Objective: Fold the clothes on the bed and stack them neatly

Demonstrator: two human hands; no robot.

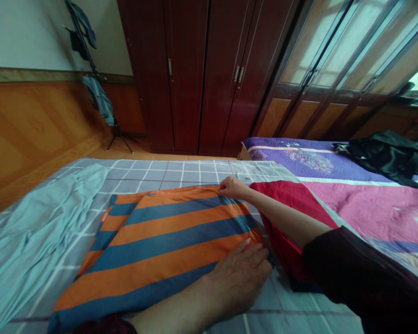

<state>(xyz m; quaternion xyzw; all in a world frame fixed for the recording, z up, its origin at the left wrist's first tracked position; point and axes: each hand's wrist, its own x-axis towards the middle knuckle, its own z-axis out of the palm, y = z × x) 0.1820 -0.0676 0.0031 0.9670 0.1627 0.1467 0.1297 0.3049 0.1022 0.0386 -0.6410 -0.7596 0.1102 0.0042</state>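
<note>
An orange and blue striped garment [167, 236] lies spread on the grey checked bed cover [181, 172]. My left hand [238, 273] rests flat on its near right part, palm down, the fingers stretched toward the right edge. Farther away, my right hand [231, 188] is closed on the garment's far right edge, the fingertips pressed together on the cloth. Right beside the stripes lies a red cloth [282, 204], partly hidden under my right forearm.
A pale green garment [45, 227] lies rumpled on the left. Beyond the bed stand dark red wardrobes [202, 74] and a stand [116, 132] with hung clothes. At right, a purple and pink bed [351, 204] holds a black garment [390, 155].
</note>
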